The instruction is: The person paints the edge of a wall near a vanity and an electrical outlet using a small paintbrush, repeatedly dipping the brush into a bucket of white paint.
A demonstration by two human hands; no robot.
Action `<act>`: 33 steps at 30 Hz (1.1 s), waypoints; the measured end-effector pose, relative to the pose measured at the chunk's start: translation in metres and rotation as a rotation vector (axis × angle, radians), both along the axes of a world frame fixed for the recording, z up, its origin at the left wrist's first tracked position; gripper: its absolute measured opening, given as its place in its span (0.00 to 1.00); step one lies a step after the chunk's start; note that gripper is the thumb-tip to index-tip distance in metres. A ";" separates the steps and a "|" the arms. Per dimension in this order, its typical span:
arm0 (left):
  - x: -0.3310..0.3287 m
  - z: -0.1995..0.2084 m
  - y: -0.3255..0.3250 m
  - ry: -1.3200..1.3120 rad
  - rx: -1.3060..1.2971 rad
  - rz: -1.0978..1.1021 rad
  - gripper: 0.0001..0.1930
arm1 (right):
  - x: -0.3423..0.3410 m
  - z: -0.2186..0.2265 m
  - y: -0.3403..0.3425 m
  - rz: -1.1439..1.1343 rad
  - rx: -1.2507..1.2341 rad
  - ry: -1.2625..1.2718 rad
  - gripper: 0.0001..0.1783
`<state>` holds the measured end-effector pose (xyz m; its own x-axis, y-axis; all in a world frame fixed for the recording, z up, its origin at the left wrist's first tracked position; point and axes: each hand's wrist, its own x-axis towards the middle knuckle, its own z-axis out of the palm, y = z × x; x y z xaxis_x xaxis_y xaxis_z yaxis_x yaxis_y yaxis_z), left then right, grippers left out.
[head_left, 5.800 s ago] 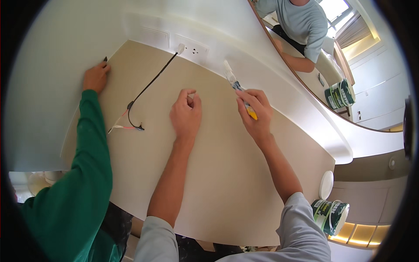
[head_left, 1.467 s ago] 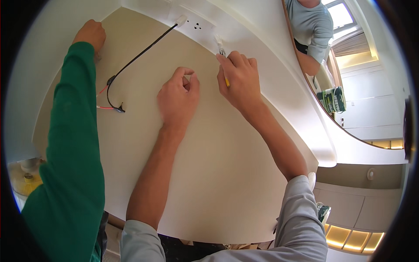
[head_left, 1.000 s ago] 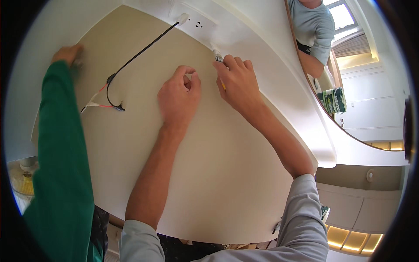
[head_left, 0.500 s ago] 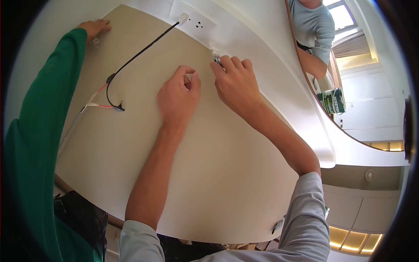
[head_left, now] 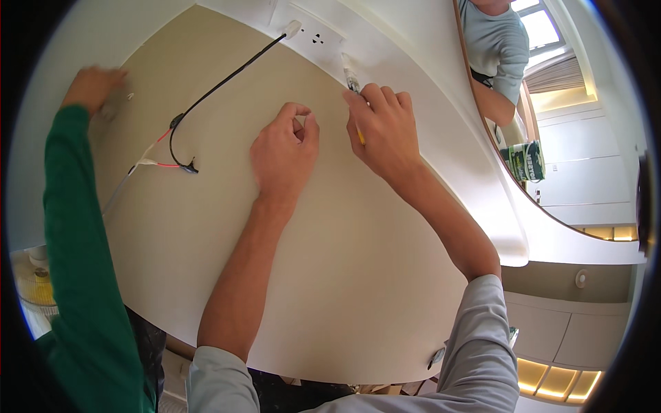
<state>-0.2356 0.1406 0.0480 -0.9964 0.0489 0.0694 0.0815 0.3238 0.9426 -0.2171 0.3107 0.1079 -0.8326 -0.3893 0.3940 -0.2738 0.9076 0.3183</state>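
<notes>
Head view: the right hand (head_left: 382,127) clasps the paintbrush (head_left: 353,83), bristles (head_left: 348,65) at the white upstand (head_left: 447,131); the left hand (head_left: 284,151) curls over the desk (head_left: 358,275) (whether empty, I cannot tell). Light, steady strokes should spare the socket (head_left: 317,38).

The mirrored window (head_left: 541,27) glares; edges bend darkly.

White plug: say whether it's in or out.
In: the white plug sits against the outlet plate, black cord trailing from it.
</notes>
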 end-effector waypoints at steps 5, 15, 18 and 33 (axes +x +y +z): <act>-0.001 0.000 -0.001 0.026 -0.055 -0.009 0.07 | 0.002 0.007 -0.003 0.004 -0.044 -0.002 0.18; 0.000 -0.003 0.001 0.013 0.007 0.004 0.08 | 0.003 0.021 0.003 0.017 -0.058 0.104 0.18; 0.000 -0.003 0.002 0.016 -0.006 0.004 0.07 | -0.002 0.022 0.003 0.039 -0.064 0.108 0.18; 0.000 0.001 -0.002 -0.002 -0.042 -0.020 0.07 | 0.008 0.036 0.012 0.032 -0.140 0.210 0.18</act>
<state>-0.2354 0.1387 0.0492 -0.9953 0.0717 0.0650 0.0866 0.3610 0.9285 -0.2095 0.3226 0.1438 -0.7147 -0.3435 0.6093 -0.2443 0.9388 0.2427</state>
